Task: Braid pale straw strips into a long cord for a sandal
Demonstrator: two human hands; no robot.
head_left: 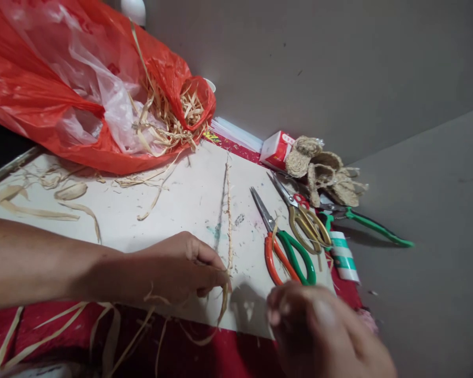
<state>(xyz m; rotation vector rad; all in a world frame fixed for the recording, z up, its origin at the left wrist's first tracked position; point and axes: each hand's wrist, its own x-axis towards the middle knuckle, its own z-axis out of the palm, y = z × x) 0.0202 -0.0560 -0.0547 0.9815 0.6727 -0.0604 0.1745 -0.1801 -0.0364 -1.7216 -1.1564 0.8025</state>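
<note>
My left hand (193, 268) is closed in a pinch on the near end of a thin twisted straw cord (229, 210). The cord stretches straight away across the white board, and a loose flat strand (223, 307) hangs below my fingertips. To the right, nearer the camera, my right hand (327, 325) is raised with its fingers curled in. Whatever it may hold is hidden, and the hand is somewhat blurred. Just beyond it lie scissors with one orange and one green handle (286, 252), partly covered by its fingers.
A red plastic bag (31, 115) of dry straw strips (169, 118) fills the back left. Gold-handled scissors (305, 223), green-handled pliers (372, 223), a white-green roll (343, 257), a red-white box (275, 149) and woven straw pieces (325, 163) line the right. Loose strips lie on the white board (118, 210).
</note>
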